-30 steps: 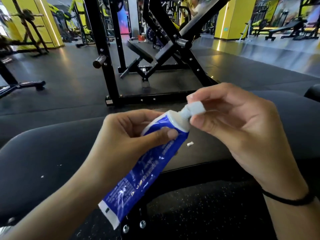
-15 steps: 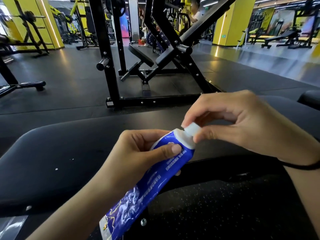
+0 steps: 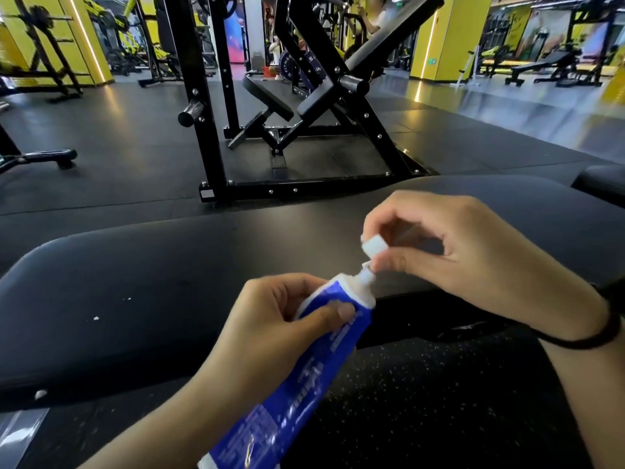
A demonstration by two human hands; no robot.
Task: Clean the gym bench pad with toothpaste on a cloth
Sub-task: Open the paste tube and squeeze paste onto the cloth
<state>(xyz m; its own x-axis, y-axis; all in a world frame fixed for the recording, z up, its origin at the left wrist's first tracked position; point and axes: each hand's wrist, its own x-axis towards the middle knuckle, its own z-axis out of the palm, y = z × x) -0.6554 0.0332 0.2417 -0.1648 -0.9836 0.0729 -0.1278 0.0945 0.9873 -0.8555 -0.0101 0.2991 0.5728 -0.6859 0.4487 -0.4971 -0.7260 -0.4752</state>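
My left hand grips a blue and white toothpaste tube near its shoulder, nozzle pointing up and to the right. My right hand pinches the small white cap between thumb and fingers, just above the bare nozzle. The cap looks lifted off the nozzle. Both hands hover over the black gym bench pad, which runs across the frame and carries a few white specks. No cloth is in view.
A black steel weight machine with an angled seat stands on the dark rubber floor beyond the pad. Another black pad shows at the right edge. Yellow pillars and more benches fill the background, with a person far back.
The cap sat on the nozzle earlier; now it is raised clear of it in my right fingers. The tube and both hands have dropped lower in view.
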